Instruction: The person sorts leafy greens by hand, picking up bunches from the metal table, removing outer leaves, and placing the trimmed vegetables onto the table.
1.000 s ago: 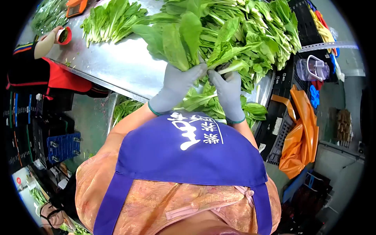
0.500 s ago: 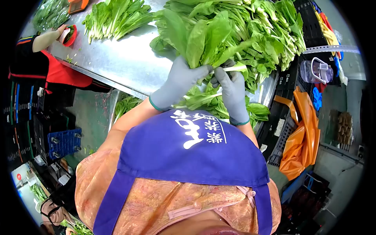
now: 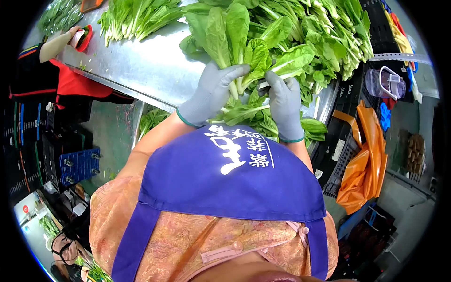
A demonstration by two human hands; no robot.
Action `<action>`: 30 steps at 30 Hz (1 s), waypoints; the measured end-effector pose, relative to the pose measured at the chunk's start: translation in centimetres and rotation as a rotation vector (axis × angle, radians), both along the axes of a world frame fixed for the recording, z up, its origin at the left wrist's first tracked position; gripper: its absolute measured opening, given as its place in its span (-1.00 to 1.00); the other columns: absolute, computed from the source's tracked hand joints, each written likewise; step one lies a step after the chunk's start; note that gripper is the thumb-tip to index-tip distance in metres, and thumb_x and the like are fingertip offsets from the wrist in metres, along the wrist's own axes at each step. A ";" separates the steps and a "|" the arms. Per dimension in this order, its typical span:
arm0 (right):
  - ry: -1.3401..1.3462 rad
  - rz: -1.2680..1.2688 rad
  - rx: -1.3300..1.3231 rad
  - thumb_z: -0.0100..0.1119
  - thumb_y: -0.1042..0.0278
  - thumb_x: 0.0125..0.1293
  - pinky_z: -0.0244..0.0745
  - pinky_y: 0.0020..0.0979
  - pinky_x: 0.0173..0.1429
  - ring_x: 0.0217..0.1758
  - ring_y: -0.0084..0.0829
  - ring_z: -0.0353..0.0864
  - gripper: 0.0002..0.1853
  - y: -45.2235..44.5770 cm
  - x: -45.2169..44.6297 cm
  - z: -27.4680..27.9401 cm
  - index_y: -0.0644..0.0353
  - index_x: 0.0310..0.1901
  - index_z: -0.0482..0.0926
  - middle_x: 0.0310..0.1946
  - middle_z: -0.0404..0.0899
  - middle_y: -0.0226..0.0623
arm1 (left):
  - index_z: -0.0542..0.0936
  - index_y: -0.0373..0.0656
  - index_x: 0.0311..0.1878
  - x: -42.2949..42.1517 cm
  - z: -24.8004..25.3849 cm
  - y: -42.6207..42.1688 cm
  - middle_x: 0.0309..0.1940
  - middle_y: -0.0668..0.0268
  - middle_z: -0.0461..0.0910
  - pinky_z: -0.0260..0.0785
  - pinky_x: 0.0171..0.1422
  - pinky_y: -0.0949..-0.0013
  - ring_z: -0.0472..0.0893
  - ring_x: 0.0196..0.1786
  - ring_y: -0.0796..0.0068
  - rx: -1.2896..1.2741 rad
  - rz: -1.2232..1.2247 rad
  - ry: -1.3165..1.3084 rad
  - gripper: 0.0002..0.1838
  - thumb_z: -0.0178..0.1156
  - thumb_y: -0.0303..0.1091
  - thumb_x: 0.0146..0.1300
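Observation:
My left hand (image 3: 213,89), in a grey glove, is closed around a bunch of leafy greens (image 3: 228,40), its leaves up and pale stalk ends showing below the thumb. Just right of it, my right hand (image 3: 285,101), gloved the same way, pinches the pale stalk of a single green leaf (image 3: 296,61) that leans outward. Something dark shows by the right fingertips; I cannot make out what it is. Loose leaves (image 3: 244,113) lie below both hands. Behind the bunch rises a large pile of greens (image 3: 329,47).
Another heap of greens (image 3: 138,21) lies on the metal table (image 3: 120,70). At the left, a co-worker's hand (image 3: 73,32) touches a red item. Black crates, a clear jug (image 3: 385,83) and an orange plastic sheet (image 3: 361,164) are on the right.
My right hand has moved slightly right and down, farther from my left. The leaf by it now spreads up and outward, and the bunch's stalk ends have come into view.

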State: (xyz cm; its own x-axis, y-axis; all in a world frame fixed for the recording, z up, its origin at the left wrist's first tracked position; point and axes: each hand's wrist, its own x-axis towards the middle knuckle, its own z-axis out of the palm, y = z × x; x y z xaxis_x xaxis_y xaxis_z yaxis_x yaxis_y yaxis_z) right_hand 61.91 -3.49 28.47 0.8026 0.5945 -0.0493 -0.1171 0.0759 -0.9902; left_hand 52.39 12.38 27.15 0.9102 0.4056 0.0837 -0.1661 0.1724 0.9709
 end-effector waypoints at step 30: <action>-0.922 0.523 -0.559 0.26 0.20 0.34 0.36 -0.11 -0.33 -0.42 -0.07 0.52 -0.77 -0.5 0.0 -2.9 0.23 -0.26 0.63 -0.49 0.51 -0.09 | 0.52 -0.30 0.25 -5.6 0.4 6.7 0.04 0.23 0.65 0.45 0.21 0.35 0.61 0.06 0.43 0.149 -0.200 0.470 -0.37 0.41 -0.42 0.05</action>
